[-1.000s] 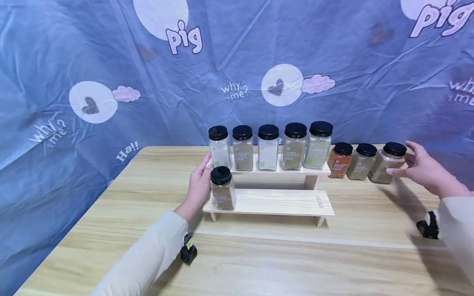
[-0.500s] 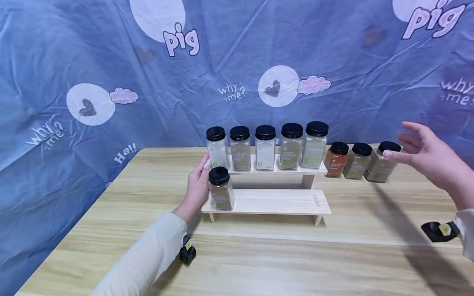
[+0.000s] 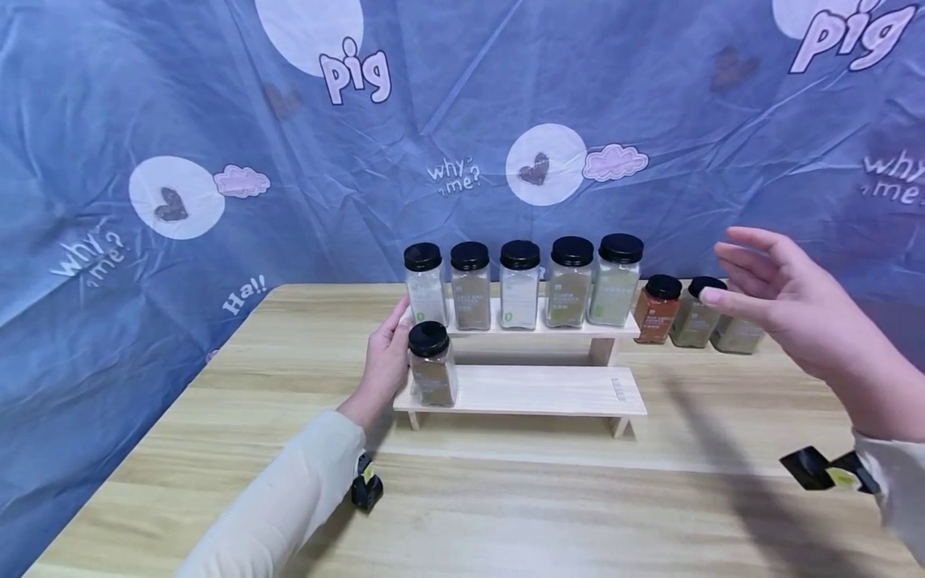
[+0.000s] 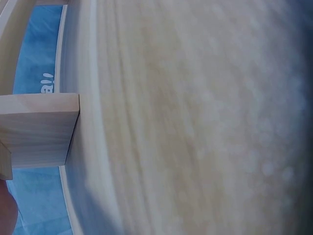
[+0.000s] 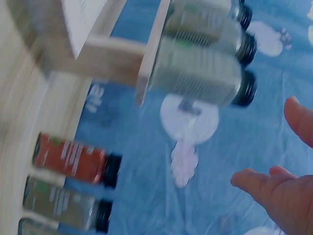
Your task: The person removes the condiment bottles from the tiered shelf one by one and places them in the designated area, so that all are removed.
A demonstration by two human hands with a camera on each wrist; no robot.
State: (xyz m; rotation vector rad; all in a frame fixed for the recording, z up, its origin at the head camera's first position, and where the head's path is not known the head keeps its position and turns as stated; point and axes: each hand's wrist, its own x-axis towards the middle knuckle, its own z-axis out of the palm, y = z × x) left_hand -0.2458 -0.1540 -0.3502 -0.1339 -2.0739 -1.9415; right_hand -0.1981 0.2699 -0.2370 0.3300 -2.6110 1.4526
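Note:
A two-tier wooden spice rack (image 3: 535, 389) stands on the table. My left hand (image 3: 385, 361) holds the rack at its left end, its thumb partly hidden behind a brown spice jar (image 3: 433, 381) on the lower tier. In the left wrist view a fingertip (image 4: 7, 208) shows beside the wood. Several black-lidded jars line the upper tier, with a pale green jar (image 3: 614, 289) at the right end. My right hand (image 3: 802, 321) hovers with nothing in it, thumb and fingers apart, partly covering the rightmost table jar (image 3: 737, 335). In the right wrist view its fingers (image 5: 274, 188) are apart from the jars.
Right of the rack, a red spice jar (image 3: 656, 315) and a greenish-brown jar (image 3: 691, 321) stand on the table beside the partly covered one. A blue printed cloth (image 3: 325, 201) hangs behind the table (image 3: 506, 514).
My right hand has left the rightmost table jar, risen, and moved left with nothing in it. My left hand stays at the rack's left end, and the jars stand where they were.

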